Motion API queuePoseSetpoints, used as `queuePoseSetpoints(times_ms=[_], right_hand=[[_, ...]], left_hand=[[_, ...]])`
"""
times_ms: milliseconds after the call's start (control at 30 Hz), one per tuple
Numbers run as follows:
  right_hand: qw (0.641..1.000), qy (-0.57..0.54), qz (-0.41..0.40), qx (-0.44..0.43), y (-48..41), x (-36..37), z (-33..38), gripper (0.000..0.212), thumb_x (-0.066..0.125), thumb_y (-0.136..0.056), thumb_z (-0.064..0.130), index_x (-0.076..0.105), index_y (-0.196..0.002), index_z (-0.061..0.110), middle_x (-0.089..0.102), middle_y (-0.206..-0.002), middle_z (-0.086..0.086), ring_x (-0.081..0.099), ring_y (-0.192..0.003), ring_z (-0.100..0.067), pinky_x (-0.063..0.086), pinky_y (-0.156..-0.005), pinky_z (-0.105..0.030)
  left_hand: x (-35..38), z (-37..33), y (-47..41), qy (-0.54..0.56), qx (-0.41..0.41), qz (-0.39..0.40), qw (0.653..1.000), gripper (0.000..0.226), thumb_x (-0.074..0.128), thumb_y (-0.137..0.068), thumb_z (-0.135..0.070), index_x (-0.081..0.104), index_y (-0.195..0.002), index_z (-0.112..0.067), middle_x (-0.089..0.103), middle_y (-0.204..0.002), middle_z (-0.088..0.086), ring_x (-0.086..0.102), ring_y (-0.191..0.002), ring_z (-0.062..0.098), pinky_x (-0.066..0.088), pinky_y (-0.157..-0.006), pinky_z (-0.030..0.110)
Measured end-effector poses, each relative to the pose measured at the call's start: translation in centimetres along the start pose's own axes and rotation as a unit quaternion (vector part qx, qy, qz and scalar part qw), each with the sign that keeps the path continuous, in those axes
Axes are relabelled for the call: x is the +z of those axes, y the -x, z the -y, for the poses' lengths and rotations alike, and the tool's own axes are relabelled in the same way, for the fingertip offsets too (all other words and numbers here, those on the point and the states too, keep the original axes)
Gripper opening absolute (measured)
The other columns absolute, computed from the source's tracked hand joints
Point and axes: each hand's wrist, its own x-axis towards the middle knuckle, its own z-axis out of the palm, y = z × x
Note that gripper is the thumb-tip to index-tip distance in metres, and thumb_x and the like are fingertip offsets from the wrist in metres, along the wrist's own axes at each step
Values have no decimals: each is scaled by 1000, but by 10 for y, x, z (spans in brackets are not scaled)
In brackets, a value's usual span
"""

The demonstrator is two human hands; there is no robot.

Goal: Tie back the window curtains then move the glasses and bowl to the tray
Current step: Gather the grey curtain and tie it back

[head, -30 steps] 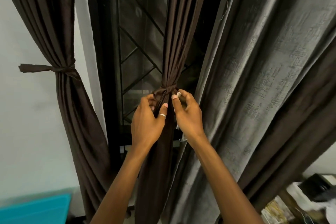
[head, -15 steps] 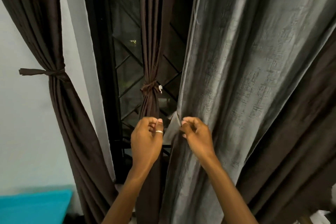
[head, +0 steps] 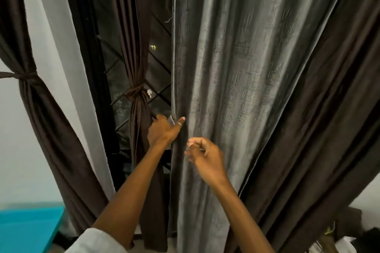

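Grey curtain (head: 236,88): the largest item. It hangs loose and untied across the centre and right of the view, and its left hem runs near vertical. Dark brown curtain (head: 333,129): directly right of the grey curtain and touching it, with folds sloping down to the left. Left brown curtain (head: 47,121): well to the left of the grey curtain, against the pale wall (head: 18,150), gathered at the waist by a tie-back (head: 22,76). Window (head: 160,72): dark, with a diagonal grille, exposed just left of the grey curtain's hem. Middle brown curtain (head: 133,47): a narrow bundle in front of the window, near the grey curtain's hem but apart from it. It is cinched by a knotted band (head: 134,93), with a small white tag (head: 149,93) on the side facing the grey curtain. Teal surface (head: 26,230): low and far left of the grey curtain. Left hand (head: 163,131): at the grey curtain's hem, lower than the knotted band. The thumb lies across the front of the hem and the fingers pass behind it, so the hem is gripped between them. A ring (head: 179,123) sits on the thumb. Right hand (head: 205,156): just below and right of the left hand, in front of the grey curtain's face. Its fingers are curled, with the thumb and forefinger tips close together. The hand is blurred, so it cannot be told whether it pinches the fabric or touches it at all.
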Motion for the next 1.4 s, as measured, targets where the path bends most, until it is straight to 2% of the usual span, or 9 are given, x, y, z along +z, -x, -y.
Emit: queuePoseSetpoints(times_ms=[400,667,733,833,1033,1167,1233,1300,1400], right_hand=[[1000,28,-4,-7,-17,17,10,14,61,-99,19,71,-107,26,74,-93,14,74,-89,-3,62,-83,-29],[997,77,-23,-10,-11,26,-5,15,61,-98,22,71,-110,26,73,-98,19,70,-94,3,57,-80,-17],[993,106,-59,-14,-7,23,-9,14,61,-99,23,71,-108,25,72,-97,18,68,-92,7,52,-76,-12],[975,161,-142,-60,-11,19,-1,11,62,-98,28,71,-104,23,72,-98,12,67,-89,1,54,-75,-18],[912,237,-291,-167,-54,8,54,56,68,-89,55,54,-124,15,54,-120,-2,57,-100,-13,50,-83,-28],[882,281,-354,-137,-78,6,68,80,75,-79,58,40,-134,12,48,-129,-8,52,-114,-26,48,-85,-34],[918,242,-304,-82,-77,6,54,62,75,-84,47,47,-127,12,59,-121,-5,61,-108,-25,55,-86,-40],[943,235,-229,-63,-63,11,26,29,70,-93,34,60,-103,9,68,-95,-5,67,-84,-24,57,-73,-41],[941,261,-190,-102,-32,25,-18,30,65,-97,20,55,-71,10,55,-62,-1,52,-54,-18,37,-56,-24]], left_hand=[[8,-4,-2,-8,-5,-44,999,86,53,-80,-81,54,-123,-8,66,-121,15,65,-109,37,51,-81,43],[1,15,-8,28,32,-31,999,29,55,-93,-45,60,-98,-17,69,-98,8,67,-92,35,54,-77,41],[0,26,5,58,51,-39,996,23,56,-93,-45,60,-93,-22,68,-88,2,67,-84,30,54,-71,38],[-5,43,25,82,94,-40,991,24,59,-95,-45,58,-82,-25,64,-73,-5,65,-70,20,54,-60,35],[-22,59,55,75,133,-54,987,35,65,-93,-41,47,-69,-22,52,-58,-5,55,-55,17,43,-50,30],[-32,63,62,79,123,-59,987,32,66,-93,-39,50,-71,-22,55,-62,-4,56,-57,18,45,-51,32],[-35,66,64,87,115,-63,988,31,67,-93,-39,50,-71,-24,55,-62,-4,55,-57,16,46,-51,33],[-36,68,68,101,105,-71,987,32,69,-92,-40,50,-69,-26,54,-59,-6,54,-54,11,47,-49,32],[-34,69,75,131,83,-70,985,29,71,-89,-47,58,-73,-27,62,-61,-9,62,-58,10,56,-56,38]])
